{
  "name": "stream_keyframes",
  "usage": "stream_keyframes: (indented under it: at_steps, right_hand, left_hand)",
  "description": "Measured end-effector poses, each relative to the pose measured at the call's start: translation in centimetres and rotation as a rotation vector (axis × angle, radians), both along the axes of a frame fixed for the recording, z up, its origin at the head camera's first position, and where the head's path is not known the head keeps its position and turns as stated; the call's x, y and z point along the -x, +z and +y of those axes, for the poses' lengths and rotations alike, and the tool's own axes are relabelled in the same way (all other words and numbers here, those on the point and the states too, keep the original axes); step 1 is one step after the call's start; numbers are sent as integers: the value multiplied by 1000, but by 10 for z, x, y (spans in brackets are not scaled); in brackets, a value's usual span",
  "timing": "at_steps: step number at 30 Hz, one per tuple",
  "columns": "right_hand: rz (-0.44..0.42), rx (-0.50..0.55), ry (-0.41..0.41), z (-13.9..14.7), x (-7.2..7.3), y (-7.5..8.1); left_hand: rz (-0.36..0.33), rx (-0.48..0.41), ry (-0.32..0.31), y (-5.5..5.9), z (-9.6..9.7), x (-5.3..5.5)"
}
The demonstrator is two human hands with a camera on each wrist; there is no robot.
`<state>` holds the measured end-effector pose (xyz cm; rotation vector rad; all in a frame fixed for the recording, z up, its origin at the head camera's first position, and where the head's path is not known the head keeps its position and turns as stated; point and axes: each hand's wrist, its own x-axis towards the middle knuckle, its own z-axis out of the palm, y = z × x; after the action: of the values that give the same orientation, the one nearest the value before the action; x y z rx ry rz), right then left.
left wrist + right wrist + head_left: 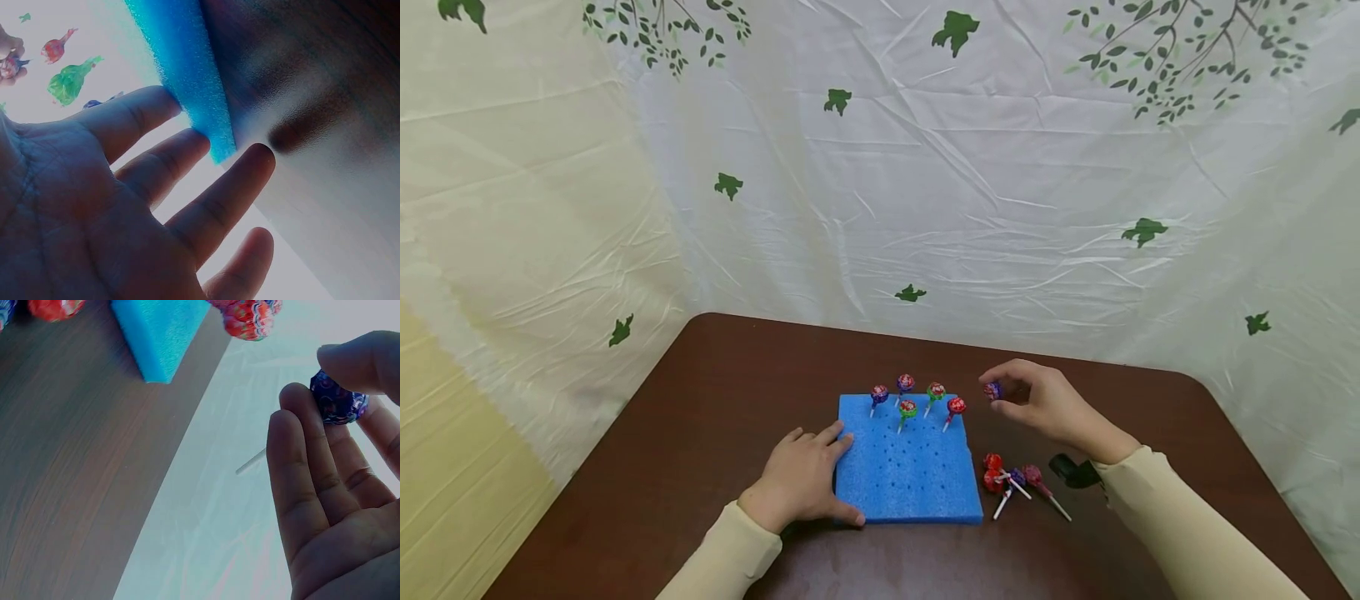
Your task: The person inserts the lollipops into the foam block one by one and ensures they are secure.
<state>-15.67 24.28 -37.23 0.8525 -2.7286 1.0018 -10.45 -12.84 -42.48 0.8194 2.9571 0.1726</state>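
Observation:
A blue foam block [917, 467] with rows of small holes lies on the table. Several wrapped lollipops stand in its far part, among them a green one [907, 409] and a red one [956, 406]. Along the block's left edge my left hand [805, 477] rests with fingers spread and fairly straight, fingertips touching the foam. To the right, above the table, my right hand [1041, 404] pinches a purple lollipop [337, 400] by its wrapped head between thumb and fingers. Its white stick [251, 461] shows past the fingers in the right wrist view.
Loose lollipops [993, 475] lie in a pile right of the block, near a dark object [1072, 472] at the right wrist. The brown table [760, 358] ends at a white cloth backdrop [910, 208] with green leaves.

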Motion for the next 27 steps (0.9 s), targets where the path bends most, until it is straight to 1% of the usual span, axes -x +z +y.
stream_keyframes:
  at_steps: [6,12,15,19,22,27]
  right_hand:
    - [-11,17,-32,-7,-3,5]
    - [3,46,-7,-14,-6,12]
    - [-28,81,13,-16,-7,15]
    - [-108,150,45,-20,-8,16]
    - [-154,187,66,-26,-8,16]
    - [-207,174,100,-36,-8,11]
  left_hand:
    - [6,1,-1,-2,-1,1]
    - [8,9,-4,-3,-2,2]
    - [7,6,-9,-3,-1,1]
    - [4,4,-15,-3,-2,1]
    - [17,5,-11,-4,-3,2]
    - [11,-2,-15,-6,-3,2]
